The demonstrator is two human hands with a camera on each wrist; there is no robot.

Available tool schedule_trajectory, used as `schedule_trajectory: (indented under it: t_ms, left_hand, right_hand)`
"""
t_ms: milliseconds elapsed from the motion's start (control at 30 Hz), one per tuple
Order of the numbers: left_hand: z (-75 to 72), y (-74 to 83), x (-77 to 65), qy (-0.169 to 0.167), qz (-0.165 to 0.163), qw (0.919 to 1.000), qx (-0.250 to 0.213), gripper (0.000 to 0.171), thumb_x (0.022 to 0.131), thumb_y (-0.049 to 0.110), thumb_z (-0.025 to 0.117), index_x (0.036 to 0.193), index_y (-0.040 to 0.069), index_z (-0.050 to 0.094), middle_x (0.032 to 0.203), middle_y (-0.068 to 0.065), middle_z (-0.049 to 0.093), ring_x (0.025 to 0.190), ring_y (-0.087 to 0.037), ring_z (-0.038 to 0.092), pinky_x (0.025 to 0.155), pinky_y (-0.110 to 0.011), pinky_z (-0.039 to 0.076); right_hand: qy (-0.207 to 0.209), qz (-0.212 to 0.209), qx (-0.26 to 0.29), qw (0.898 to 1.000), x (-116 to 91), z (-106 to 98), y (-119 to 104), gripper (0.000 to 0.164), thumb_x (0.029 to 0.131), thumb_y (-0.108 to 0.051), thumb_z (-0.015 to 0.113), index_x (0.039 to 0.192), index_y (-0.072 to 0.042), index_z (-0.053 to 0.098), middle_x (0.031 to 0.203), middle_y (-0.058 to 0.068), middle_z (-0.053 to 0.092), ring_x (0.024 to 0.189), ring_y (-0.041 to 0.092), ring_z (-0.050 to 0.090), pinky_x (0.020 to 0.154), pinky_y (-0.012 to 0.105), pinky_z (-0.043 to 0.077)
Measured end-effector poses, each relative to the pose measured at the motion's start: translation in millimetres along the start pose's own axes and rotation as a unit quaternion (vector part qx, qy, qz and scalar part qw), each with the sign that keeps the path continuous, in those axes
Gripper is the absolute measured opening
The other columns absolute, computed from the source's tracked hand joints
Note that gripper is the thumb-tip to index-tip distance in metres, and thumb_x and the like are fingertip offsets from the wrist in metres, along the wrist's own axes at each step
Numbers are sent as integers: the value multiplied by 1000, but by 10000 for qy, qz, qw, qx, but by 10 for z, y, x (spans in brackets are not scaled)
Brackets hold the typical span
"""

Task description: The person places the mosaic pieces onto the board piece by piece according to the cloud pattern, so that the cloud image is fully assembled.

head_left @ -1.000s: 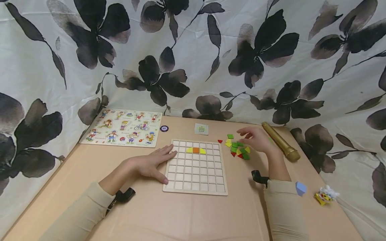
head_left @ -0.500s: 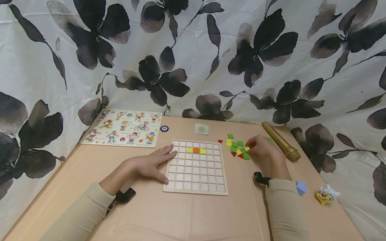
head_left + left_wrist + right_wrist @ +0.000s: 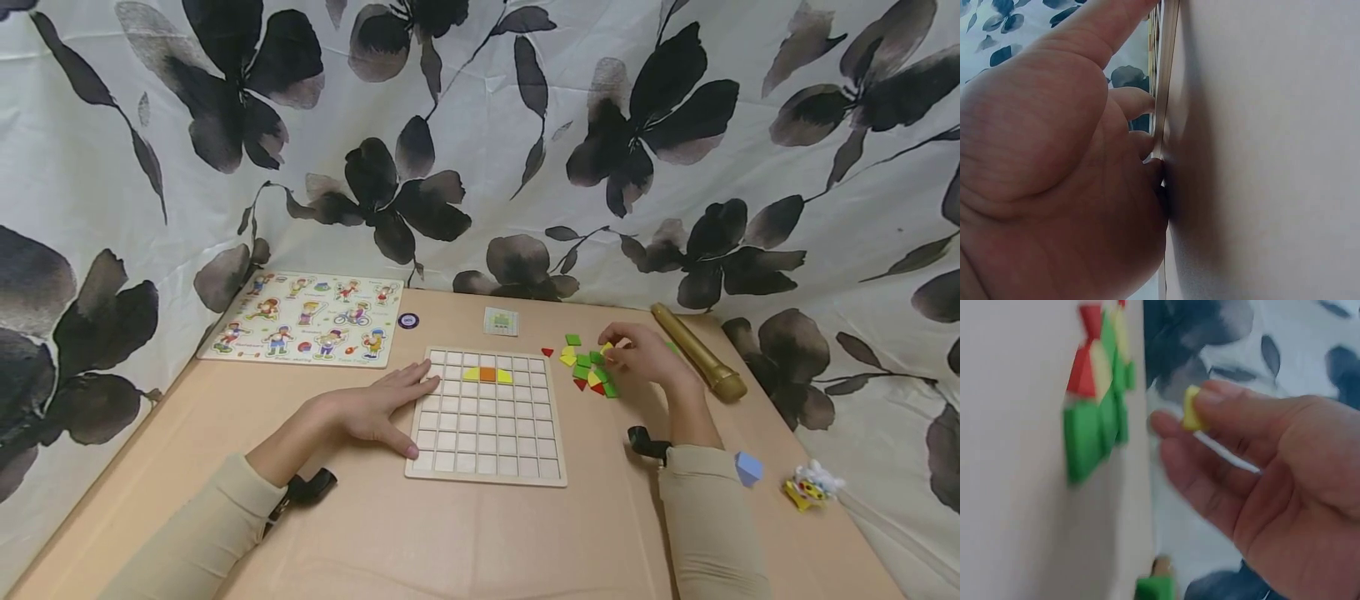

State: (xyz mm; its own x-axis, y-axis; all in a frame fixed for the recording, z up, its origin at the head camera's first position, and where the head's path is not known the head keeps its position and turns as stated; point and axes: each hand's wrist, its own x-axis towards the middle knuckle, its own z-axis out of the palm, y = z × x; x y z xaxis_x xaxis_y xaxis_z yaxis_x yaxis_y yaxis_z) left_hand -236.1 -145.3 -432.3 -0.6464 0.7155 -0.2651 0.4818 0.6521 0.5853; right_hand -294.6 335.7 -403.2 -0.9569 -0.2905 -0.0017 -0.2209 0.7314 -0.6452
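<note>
My left hand (image 3: pixel 382 406) rests spread on the left edge of a white grid board (image 3: pixel 486 425), its thumb and fingers straight. On the board's second row an orange square (image 3: pixel 487 375) sits between two yellow pieces (image 3: pixel 505 377). Just right of the board, my right hand (image 3: pixel 647 357) pinches a small yellow piece (image 3: pixel 1192 409) between thumb and fingers, raised off the table in the right wrist view. Close beneath and left of it lies a loose pile of green (image 3: pixel 581 361), red (image 3: pixel 580 384) and yellow pieces.
A small patterned card (image 3: pixel 501 322) lies beyond the board. At the back left are a picture puzzle board (image 3: pixel 307 321) and a dark round disc (image 3: pixel 408 321). To the right lie a gold microphone-shaped object (image 3: pixel 699 354), a blue block (image 3: pixel 748 469) and a small toy figure (image 3: pixel 812 486).
My right hand reached down to the right side of the pile, took hold of a yellow piece and has moved slightly up and left with it. The left hand has stayed on the board.
</note>
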Motion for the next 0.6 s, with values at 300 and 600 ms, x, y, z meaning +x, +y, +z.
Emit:
schedule_trajectory:
  t_ms: [300,600]
  left_hand:
    - [-2,4,5,24,20,10000,-46,116,82,57,83,168,17,17,176,-9,-9,162,-39,-8,129,-62,5]
    - [-13,12,6,105,-28,9999,-125,116,81,57,84,168,16,19,176,-12,-9,162,-41,-7,128,-64,6]
  right_hand:
    - [-76,-950,343,9949,290,388,-770,10,94,-1,75,101,-6,70,97,9,71,86,23,65,75,27,58]
    - [-1635,-1835,223,9691,635,955,-1348,7,93,0,76,97,-5,74,91,4,73,79,13,63,74,25,56]
